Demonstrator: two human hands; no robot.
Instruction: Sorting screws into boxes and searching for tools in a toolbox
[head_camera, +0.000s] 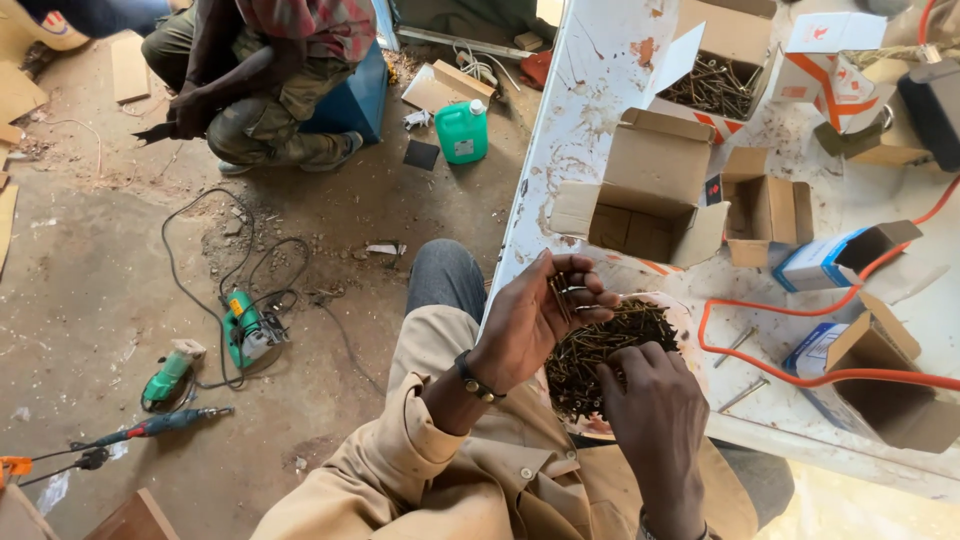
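A heap of dark brass-coloured screws (610, 345) lies in a shallow white dish (684, 318) at the near edge of a stained white table (580, 110). My left hand (535, 315) is curled above the heap and grips a small bunch of screws between fingers and thumb. My right hand (652, 420) reaches down into the near side of the heap, fingers bent among the screws. Whether it holds any I cannot tell.
Open cardboard boxes (650, 185) stand on the table, one (715, 85) full of screws. An orange cable (800, 310) loops past loose screws. On the dirt floor lie a green power tool (250, 335), a screwdriver (160, 425) and a green jug (461, 130). Another person (260, 80) sits at the back.
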